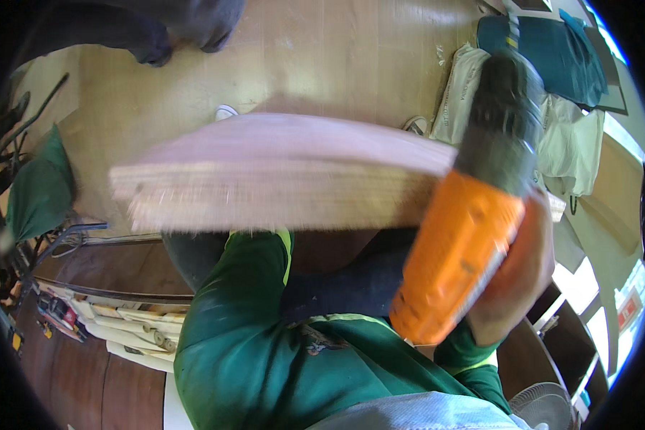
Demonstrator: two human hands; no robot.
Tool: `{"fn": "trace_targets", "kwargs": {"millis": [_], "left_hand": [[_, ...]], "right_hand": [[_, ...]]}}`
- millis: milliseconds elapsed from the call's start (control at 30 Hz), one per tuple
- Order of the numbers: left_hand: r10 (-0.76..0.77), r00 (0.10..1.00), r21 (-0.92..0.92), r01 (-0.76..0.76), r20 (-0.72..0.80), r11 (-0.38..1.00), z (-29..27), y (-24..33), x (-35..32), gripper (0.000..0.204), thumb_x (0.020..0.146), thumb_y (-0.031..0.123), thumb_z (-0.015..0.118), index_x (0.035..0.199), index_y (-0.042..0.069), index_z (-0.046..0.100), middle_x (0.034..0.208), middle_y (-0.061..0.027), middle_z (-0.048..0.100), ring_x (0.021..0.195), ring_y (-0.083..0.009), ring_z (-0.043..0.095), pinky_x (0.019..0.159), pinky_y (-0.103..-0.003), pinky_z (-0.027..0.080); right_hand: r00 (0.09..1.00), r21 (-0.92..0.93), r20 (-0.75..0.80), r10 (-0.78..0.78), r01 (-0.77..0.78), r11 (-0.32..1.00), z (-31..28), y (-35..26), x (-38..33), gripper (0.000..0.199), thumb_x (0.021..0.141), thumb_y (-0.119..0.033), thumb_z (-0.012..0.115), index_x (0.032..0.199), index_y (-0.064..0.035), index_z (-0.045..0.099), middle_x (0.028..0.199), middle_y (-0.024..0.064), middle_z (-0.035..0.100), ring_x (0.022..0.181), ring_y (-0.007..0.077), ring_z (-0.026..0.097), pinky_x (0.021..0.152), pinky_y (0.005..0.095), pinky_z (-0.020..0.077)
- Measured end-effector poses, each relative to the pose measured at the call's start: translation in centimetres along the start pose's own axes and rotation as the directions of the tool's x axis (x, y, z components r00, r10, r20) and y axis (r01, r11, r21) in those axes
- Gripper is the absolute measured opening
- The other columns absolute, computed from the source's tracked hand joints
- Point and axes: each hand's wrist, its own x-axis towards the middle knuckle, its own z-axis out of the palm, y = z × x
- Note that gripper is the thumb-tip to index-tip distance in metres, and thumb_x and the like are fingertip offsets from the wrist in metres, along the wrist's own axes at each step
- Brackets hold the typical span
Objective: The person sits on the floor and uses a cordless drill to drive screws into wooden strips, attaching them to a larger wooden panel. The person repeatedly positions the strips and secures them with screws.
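Observation:
My right hand (519,276) is wrapped round an orange and black power drill (455,251), raised close to the camera. A spiral drill bit (513,30) sticks out of its dark front end and points away from me. In front of my body a thick wooden board (287,193) lies across the view, smeared by motion. Its upper face is pale pinkish and its near edge looks rough and layered. My left arm, in a green sleeve (244,287), reaches up to the board's underside. The board hides my left hand, so its fingers do not show.
Another person's dark-trousered legs (186,29) stand at the far left on the wood floor (337,64). White sacks (570,143) and a teal bag (552,61) are at the far right. A fan (545,405) stands near right; long pale pieces (132,333) lie near left.

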Motion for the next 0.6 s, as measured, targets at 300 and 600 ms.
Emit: {"fn": "trace_targets", "kwargs": {"millis": [300,600], "left_hand": [[0.419,0.891,0.247,-0.452,0.175,0.857,-15.3,0.8,-19.4,0.027,0.102,0.016,0.063,0.123,0.003,0.072,0.118,-0.0211,0.077,0.107,-0.0371,0.076,0.094,-0.048,0.059],[0.663,0.287,0.443,-0.557,-0.691,0.702,-37.2,-3.0,-44.2,0.020,0.086,0.005,0.087,0.103,0.011,0.079,0.149,-0.0144,0.061,0.131,-0.0356,0.065,0.109,-0.046,0.054]], "right_hand": [[0.958,-0.013,-0.092,-0.273,0.273,0.962,-1.0,0.2,-2.0,0.028,0.087,-0.005,0.072,0.113,-0.0048,0.060,0.104,0.0138,0.069,0.104,0.0351,0.072,0.093,0.0470,0.0546],[0.948,-0.036,-0.140,-0.287,0.285,0.958,-0.7,1.6,-6.2,0.035,0.089,-0.008,0.076,0.121,-0.0024,0.065,0.110,0.0144,0.075,0.107,0.0323,0.076,0.093,0.0464,0.0573]]}}
